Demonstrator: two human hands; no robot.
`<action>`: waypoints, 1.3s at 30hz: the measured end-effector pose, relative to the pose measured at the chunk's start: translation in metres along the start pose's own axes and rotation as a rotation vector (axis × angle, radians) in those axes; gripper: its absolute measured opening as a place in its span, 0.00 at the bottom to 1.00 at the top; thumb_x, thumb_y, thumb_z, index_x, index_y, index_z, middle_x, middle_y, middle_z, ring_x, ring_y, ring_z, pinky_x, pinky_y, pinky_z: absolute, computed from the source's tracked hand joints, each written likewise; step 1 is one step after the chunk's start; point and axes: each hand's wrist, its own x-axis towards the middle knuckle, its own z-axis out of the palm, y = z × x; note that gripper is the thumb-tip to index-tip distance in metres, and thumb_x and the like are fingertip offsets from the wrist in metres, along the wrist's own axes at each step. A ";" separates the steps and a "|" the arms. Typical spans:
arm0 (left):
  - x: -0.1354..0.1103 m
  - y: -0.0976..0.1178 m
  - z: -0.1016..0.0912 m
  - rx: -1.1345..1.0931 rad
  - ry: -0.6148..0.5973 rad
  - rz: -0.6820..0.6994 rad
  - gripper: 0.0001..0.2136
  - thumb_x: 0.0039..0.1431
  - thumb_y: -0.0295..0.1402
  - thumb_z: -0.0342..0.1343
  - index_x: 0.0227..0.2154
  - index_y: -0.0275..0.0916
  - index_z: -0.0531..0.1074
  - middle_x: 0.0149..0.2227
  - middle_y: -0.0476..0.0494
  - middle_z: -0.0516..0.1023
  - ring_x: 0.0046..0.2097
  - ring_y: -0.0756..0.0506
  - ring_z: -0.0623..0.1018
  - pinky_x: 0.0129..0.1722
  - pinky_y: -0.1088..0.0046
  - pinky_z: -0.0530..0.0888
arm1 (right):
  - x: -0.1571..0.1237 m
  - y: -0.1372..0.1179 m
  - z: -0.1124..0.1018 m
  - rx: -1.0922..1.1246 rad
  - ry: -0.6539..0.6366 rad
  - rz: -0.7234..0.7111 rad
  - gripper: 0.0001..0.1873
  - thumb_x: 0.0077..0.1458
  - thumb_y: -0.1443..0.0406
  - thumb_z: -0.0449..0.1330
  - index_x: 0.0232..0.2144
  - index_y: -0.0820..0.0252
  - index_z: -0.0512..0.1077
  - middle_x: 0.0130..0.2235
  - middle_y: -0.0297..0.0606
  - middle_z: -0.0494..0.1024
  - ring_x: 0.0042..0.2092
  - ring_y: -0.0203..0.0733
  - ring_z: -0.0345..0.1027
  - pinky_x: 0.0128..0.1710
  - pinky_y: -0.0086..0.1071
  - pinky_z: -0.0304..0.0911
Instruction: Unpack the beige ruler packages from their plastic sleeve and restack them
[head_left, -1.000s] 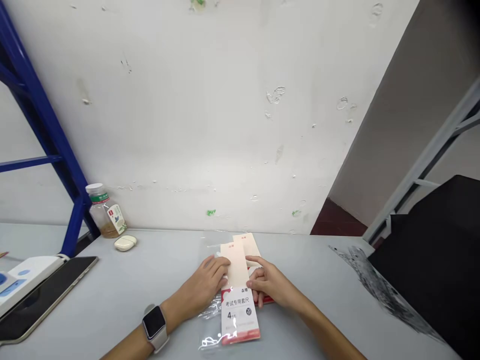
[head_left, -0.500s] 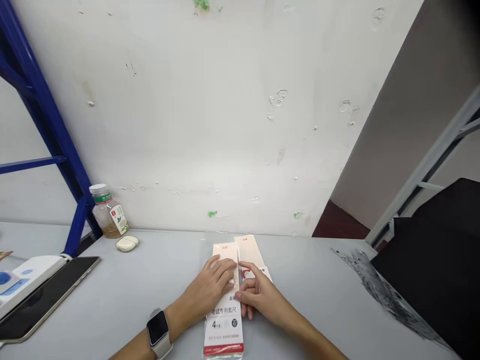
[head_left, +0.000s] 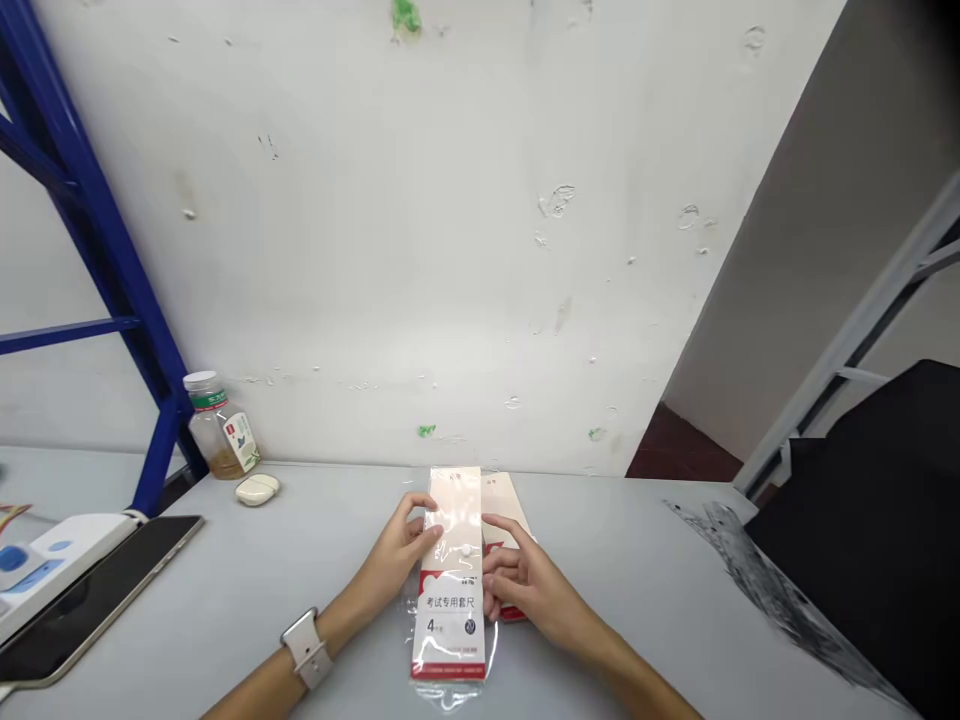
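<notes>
Although pinched at its left edge, the exam ruler set packet lies lengthwise on the grey surface. The left hand holds it, thumb across the front. The right hand sits curled at the packet's right edge, grip undeterminable, over a second ruler packet lying partly beneath. A glass jar and earbud case stand well apart.

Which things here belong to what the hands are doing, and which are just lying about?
In hand: left hand, right hand, clear-bagged ruler set, second beige packet.
Lying about: glass jar, cream oval case, tablet.
</notes>
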 end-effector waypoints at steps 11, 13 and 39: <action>0.017 0.004 -0.067 0.741 0.438 -0.088 0.12 0.54 0.30 0.42 0.42 0.43 0.61 0.36 0.50 0.72 0.28 0.49 0.75 0.29 0.72 0.72 | -0.009 -0.018 -0.027 -0.693 0.135 -0.119 0.11 0.56 0.57 0.59 0.42 0.48 0.75 0.44 0.35 0.75 0.45 0.47 0.67 0.49 0.42 0.62; 0.020 0.003 -0.081 0.900 0.477 -0.106 0.12 0.53 0.29 0.42 0.41 0.43 0.62 0.38 0.48 0.73 0.32 0.46 0.75 0.34 0.70 0.71 | -0.009 -0.019 -0.032 -0.769 0.122 -0.125 0.12 0.55 0.57 0.60 0.44 0.46 0.74 0.50 0.35 0.73 0.52 0.49 0.63 0.54 0.44 0.59; -0.006 -0.003 -0.008 1.464 0.019 0.410 0.11 0.68 0.34 0.43 0.40 0.42 0.72 0.41 0.42 0.76 0.41 0.40 0.74 0.43 0.61 0.67 | -0.005 -0.012 -0.055 -0.670 0.287 0.040 0.07 0.48 0.63 0.61 0.30 0.54 0.66 0.48 0.38 0.73 0.50 0.49 0.67 0.43 0.37 0.63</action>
